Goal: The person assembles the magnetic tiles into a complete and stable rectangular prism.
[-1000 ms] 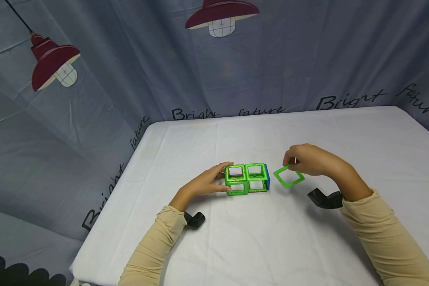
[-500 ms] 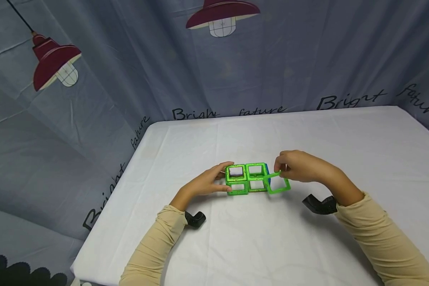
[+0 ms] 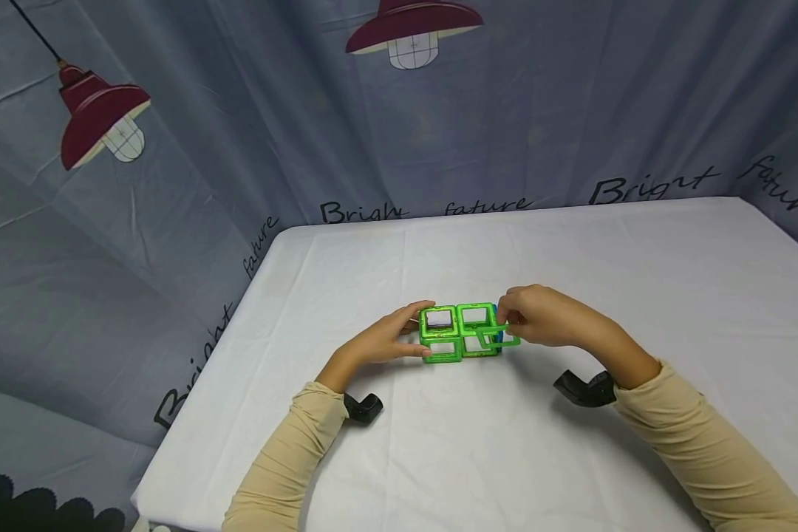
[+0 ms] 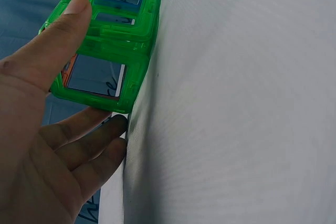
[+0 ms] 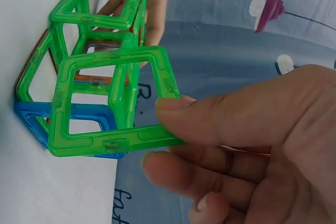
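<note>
A block of green square magnetic tiles (image 3: 458, 337), two squares wide, stands on the white table. Its right end carries a blue tile (image 5: 34, 110). At the left end, my left hand (image 3: 382, 341) grips the block; the thumb (image 4: 71, 27) presses the near face, and the forefinger lies along the far side, partly hidden. My right hand (image 3: 547, 318) pinches a loose green square frame tile (image 5: 118, 139) at one corner between thumb and fingers. This tile is tilted and overlaps the block's right end in the head view; whether they touch I cannot tell.
The white cloth-covered table (image 3: 465, 458) extends around the block. Behind it hangs a grey-blue curtain (image 3: 492, 125) with printed lamps and lettering. Black wrist mounts (image 3: 587, 389) jut out below both hands.
My right hand has moved left and slightly nearer with the loose green tile, from apart to overlapping the block's right end. The left hand and the block have stayed in place.
</note>
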Demonstrator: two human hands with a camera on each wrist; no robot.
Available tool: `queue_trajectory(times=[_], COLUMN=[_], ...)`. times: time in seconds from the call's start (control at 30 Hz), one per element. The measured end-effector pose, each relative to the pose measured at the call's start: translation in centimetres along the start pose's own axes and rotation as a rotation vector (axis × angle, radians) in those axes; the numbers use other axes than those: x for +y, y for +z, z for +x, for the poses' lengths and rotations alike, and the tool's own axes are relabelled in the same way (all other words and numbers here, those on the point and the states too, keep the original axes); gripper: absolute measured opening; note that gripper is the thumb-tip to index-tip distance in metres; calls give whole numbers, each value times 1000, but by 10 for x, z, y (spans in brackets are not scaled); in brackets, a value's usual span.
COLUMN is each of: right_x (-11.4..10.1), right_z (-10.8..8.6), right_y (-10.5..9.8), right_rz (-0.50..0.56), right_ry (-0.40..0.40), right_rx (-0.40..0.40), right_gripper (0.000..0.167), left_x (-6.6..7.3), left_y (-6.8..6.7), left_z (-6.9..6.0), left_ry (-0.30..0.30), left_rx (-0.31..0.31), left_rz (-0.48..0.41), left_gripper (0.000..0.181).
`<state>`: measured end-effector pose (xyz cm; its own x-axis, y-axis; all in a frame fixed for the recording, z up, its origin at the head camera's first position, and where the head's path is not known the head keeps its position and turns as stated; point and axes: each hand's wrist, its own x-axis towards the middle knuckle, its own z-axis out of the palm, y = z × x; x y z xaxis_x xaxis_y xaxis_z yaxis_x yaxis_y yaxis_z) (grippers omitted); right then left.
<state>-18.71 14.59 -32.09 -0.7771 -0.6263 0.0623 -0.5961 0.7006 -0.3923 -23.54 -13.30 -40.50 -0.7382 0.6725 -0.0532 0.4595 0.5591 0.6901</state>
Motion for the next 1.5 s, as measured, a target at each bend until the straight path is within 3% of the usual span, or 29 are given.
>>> queue_trajectory(times=[0.4,0.83,1.5], right_x=[-1,-1,-5], right_z=[6,8,9], right_y=[13,22,26], right_rz=[47,1,-76], right_ry=[-43,-102,-65], right_rx=[-69,-2,36], right_gripper=[8,13,14], left_x=[0,0,0], left_y=[0,0,1], left_z=[-1,0,-1], left_ry=[8,-4,13], left_rx=[-2,-1,4], left_rz=[7,1,-7], left_gripper=[83,83,83])
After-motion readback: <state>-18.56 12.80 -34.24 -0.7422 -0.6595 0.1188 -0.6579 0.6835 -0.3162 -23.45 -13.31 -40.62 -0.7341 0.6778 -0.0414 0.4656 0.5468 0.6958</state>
